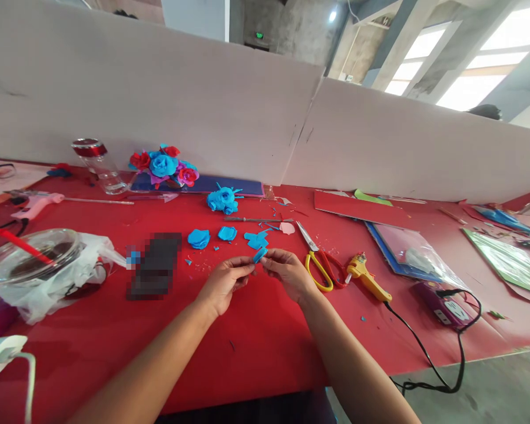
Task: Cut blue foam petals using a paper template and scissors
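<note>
Between my two hands, over the middle of the red table, is a small blue paper piece [260,255]. My left hand [229,280] pinches its left side and my right hand [287,272] pinches its right side. Just beyond the fingers lie blue paper petals [256,239], with two blue petal stacks [198,238] [227,234] farther left. A blue paper flower cluster [223,200] sits behind them, near thin wire sticks [258,219] and a pink paper piece [287,228]. Scissors [318,268] with yellow and red handles lie right of my right hand.
A yellow glue gun [368,278] and purple power box [446,303] with black cables are on the right. Leftward are a blurred dark object [156,265], a bowl with a red straw [30,256], a pink glue gun [37,206], a glass bottle [101,168] and a bouquet [163,166].
</note>
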`<action>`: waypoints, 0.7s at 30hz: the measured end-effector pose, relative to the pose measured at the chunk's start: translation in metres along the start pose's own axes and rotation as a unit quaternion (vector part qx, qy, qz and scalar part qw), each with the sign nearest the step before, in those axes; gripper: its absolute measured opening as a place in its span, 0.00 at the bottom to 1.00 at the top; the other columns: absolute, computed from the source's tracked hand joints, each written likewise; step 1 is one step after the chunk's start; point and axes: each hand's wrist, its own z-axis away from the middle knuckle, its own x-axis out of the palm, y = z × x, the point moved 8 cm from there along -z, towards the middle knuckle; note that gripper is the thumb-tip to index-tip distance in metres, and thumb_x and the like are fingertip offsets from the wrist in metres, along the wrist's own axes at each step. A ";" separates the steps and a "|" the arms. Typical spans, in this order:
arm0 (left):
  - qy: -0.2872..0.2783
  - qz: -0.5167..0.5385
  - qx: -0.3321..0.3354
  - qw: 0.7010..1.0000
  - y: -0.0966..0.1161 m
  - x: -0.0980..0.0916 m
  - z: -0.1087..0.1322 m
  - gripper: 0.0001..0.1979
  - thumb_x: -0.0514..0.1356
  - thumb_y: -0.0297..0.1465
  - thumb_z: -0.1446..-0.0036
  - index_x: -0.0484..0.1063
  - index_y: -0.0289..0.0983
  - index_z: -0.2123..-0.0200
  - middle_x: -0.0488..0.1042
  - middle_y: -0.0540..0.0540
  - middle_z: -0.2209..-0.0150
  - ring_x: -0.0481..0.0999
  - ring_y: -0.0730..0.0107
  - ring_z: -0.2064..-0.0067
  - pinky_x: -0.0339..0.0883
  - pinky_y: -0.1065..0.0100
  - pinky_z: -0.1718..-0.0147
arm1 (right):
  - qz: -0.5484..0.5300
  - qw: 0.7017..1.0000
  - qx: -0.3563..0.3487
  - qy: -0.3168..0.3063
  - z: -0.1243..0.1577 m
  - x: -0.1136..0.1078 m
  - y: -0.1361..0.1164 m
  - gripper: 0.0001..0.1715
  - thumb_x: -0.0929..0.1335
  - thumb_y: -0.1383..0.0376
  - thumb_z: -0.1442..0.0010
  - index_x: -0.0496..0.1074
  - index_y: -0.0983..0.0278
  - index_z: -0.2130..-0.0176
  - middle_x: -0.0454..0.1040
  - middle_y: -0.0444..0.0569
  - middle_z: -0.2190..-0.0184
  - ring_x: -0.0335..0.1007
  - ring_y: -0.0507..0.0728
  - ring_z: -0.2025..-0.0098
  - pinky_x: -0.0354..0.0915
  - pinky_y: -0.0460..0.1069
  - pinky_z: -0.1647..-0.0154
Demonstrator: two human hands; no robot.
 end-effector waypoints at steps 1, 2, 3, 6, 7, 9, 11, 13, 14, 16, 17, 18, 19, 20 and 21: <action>-0.010 0.000 -0.004 1.000 -0.001 0.002 0.000 0.11 0.69 0.29 0.62 0.80 0.37 0.70 0.75 0.49 0.74 0.65 0.81 0.75 0.57 0.77 0.74 | -0.005 1.000 0.000 -0.019 0.000 0.003 0.000 0.11 0.75 0.60 0.56 0.78 0.64 0.71 0.71 0.42 0.78 0.61 0.48 0.76 0.55 0.45 0.73; -0.019 -0.001 -0.007 1.000 -0.001 0.003 0.001 0.11 0.68 0.28 0.62 0.80 0.37 0.69 0.75 0.49 0.74 0.65 0.81 0.75 0.57 0.77 0.74 | -0.007 1.000 -0.003 -0.028 0.001 0.004 0.000 0.11 0.76 0.60 0.56 0.78 0.63 0.71 0.71 0.42 0.78 0.61 0.48 0.75 0.55 0.46 0.72; -0.025 -0.003 -0.010 1.000 -0.001 0.004 0.001 0.11 0.68 0.28 0.62 0.80 0.36 0.69 0.75 0.48 0.74 0.65 0.81 0.75 0.56 0.77 0.74 | -0.007 0.999 -0.005 -0.031 0.001 0.005 -0.001 0.11 0.76 0.60 0.57 0.78 0.63 0.71 0.71 0.42 0.78 0.60 0.48 0.75 0.55 0.46 0.72; -0.027 -0.003 -0.020 0.999 -0.002 0.004 0.002 0.10 0.68 0.28 0.61 0.79 0.36 0.69 0.75 0.48 0.75 0.64 0.82 0.76 0.56 0.78 0.76 | -0.021 1.000 0.000 -0.020 0.001 0.002 0.000 0.11 0.76 0.59 0.57 0.78 0.63 0.73 0.69 0.42 0.80 0.59 0.48 0.76 0.54 0.46 0.72; -0.024 0.000 -0.022 0.999 -0.003 0.004 0.002 0.10 0.68 0.27 0.61 0.79 0.36 0.70 0.75 0.48 0.75 0.64 0.82 0.76 0.56 0.78 0.76 | -0.033 0.999 0.001 -0.011 0.000 -0.001 0.000 0.12 0.76 0.59 0.56 0.78 0.63 0.72 0.69 0.42 0.79 0.59 0.48 0.76 0.54 0.46 0.72; -0.018 0.008 -0.026 0.999 -0.003 0.002 0.002 0.09 0.68 0.27 0.61 0.79 0.36 0.70 0.75 0.48 0.75 0.64 0.82 0.76 0.55 0.78 0.77 | -0.069 0.997 -0.011 0.022 0.000 -0.008 -0.003 0.14 0.76 0.57 0.54 0.78 0.62 0.68 0.71 0.43 0.76 0.59 0.48 0.76 0.54 0.46 0.73; -0.016 0.018 -0.026 0.999 -0.002 0.001 0.002 0.09 0.68 0.27 0.61 0.79 0.36 0.71 0.75 0.48 0.76 0.64 0.82 0.77 0.55 0.78 0.78 | -0.095 0.994 -0.024 0.048 0.000 -0.013 -0.006 0.17 0.75 0.57 0.54 0.77 0.59 0.63 0.73 0.43 0.69 0.60 0.48 0.75 0.55 0.46 0.73; -0.015 0.029 -0.027 0.999 -0.002 0.001 0.002 0.09 0.68 0.26 0.61 0.79 0.36 0.71 0.75 0.48 0.76 0.64 0.82 0.77 0.55 0.78 0.78 | -0.083 0.996 -0.014 0.039 0.001 -0.010 -0.006 0.19 0.76 0.59 0.55 0.76 0.58 0.61 0.73 0.43 0.67 0.61 0.48 0.74 0.55 0.46 0.73; -0.016 0.033 -0.028 0.999 -0.001 0.001 0.002 0.09 0.68 0.26 0.61 0.79 0.36 0.71 0.75 0.48 0.75 0.64 0.82 0.77 0.55 0.79 0.78 | -0.064 0.998 -0.003 0.020 0.001 -0.006 -0.004 0.18 0.77 0.60 0.57 0.76 0.59 0.63 0.73 0.43 0.69 0.60 0.48 0.74 0.55 0.46 0.72; -0.018 0.037 -0.031 0.999 -0.002 0.002 0.002 0.10 0.67 0.25 0.61 0.79 0.35 0.70 0.75 0.48 0.75 0.65 0.82 0.76 0.56 0.79 0.78 | -0.025 1.000 0.006 -0.008 0.002 0.001 -0.002 0.13 0.77 0.60 0.57 0.76 0.62 0.69 0.71 0.42 0.75 0.59 0.48 0.75 0.54 0.46 0.72; -0.019 0.037 -0.033 0.999 -0.002 0.002 0.002 0.10 0.67 0.25 0.61 0.79 0.35 0.70 0.75 0.48 0.75 0.65 0.82 0.76 0.56 0.79 0.78 | -0.012 1.000 0.001 -0.012 0.002 0.003 -0.002 0.12 0.77 0.60 0.56 0.76 0.63 0.72 0.69 0.42 0.78 0.58 0.49 0.76 0.53 0.47 0.73; -0.020 0.036 -0.034 0.999 -0.003 0.002 0.002 0.10 0.67 0.25 0.60 0.79 0.35 0.69 0.75 0.47 0.75 0.65 0.82 0.77 0.56 0.79 0.78 | -0.006 1.000 -0.006 -0.009 0.001 0.003 -0.002 0.12 0.76 0.59 0.56 0.76 0.64 0.74 0.68 0.41 0.80 0.57 0.49 0.76 0.53 0.47 0.73; -0.021 0.034 -0.036 0.999 -0.003 0.003 0.001 0.10 0.67 0.25 0.60 0.79 0.35 0.69 0.75 0.47 0.75 0.64 0.83 0.77 0.56 0.79 0.78 | -0.004 1.000 -0.011 -0.004 0.001 0.003 -0.002 0.12 0.76 0.58 0.55 0.75 0.64 0.75 0.67 0.41 0.81 0.56 0.49 0.77 0.52 0.47 0.73; -0.020 0.033 -0.038 0.999 -0.004 0.003 0.001 0.10 0.67 0.25 0.60 0.79 0.35 0.69 0.75 0.47 0.75 0.64 0.83 0.78 0.56 0.79 0.78 | -0.005 1.000 -0.013 0.002 0.001 0.002 -0.002 0.12 0.76 0.58 0.55 0.75 0.64 0.75 0.67 0.41 0.81 0.56 0.49 0.77 0.52 0.47 0.73; -0.018 0.033 -0.039 0.999 -0.004 0.002 0.001 0.10 0.67 0.25 0.59 0.79 0.35 0.69 0.75 0.47 0.75 0.64 0.83 0.78 0.56 0.79 0.79 | -0.007 1.000 -0.012 0.007 0.001 0.001 -0.002 0.12 0.76 0.58 0.55 0.75 0.64 0.75 0.67 0.41 0.81 0.56 0.49 0.77 0.52 0.47 0.73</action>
